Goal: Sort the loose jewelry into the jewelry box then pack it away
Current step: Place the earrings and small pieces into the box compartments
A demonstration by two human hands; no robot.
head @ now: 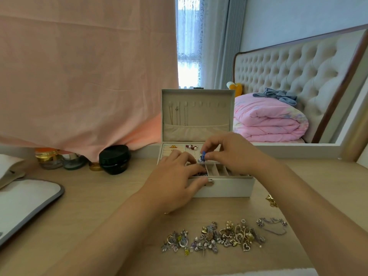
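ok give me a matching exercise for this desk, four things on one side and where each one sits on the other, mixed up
Things
1. black jar
2. loose jewelry pile
3. small blue piece
4. pink quilt

Places
A. folded on the bed
B. pinched by the right hand over the open jewelry box
C. on the desk, left of the box, by the hem of the pink cloth
D. on the desk, nearer the camera than the box

Pairs: 1-C, 2-D, 3-B, 4-A
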